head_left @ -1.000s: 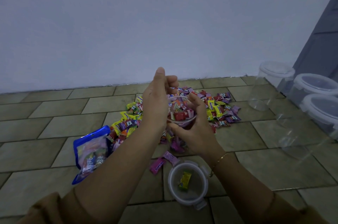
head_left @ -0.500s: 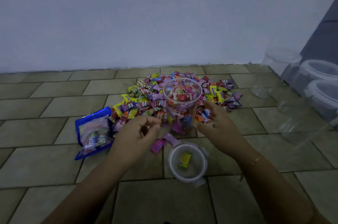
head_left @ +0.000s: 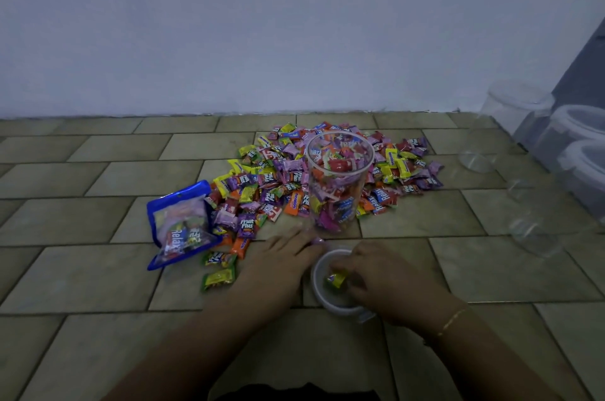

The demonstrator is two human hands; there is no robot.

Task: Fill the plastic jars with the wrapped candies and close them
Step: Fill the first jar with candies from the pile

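A clear plastic jar [head_left: 339, 184] stands upright on the tiled floor, filled to the rim with wrapped candies and without a lid. Behind and beside it spreads a colourful candy pile [head_left: 262, 181]. Its round lid [head_left: 317, 279] lies upside down in front of it. My right hand [head_left: 386, 279] reaches into the lid, fingertips pinched on a yellow candy [head_left: 334, 279]. My left hand [head_left: 278, 263] rests palm down left of the lid, fingertips over a pink candy [head_left: 317, 240]; its grip is hidden.
A blue candy bag [head_left: 180, 224] lies open at the left of the pile. Loose green candies [head_left: 217, 279] lie near my left wrist. At the right stand empty clear jars [head_left: 540, 220], some with lids [head_left: 586, 125], against a grey wall.
Both hands came off the filled jar and dropped to the floor. The right hand moved into the lid onto the yellow candy; the left moved over the pink candies.
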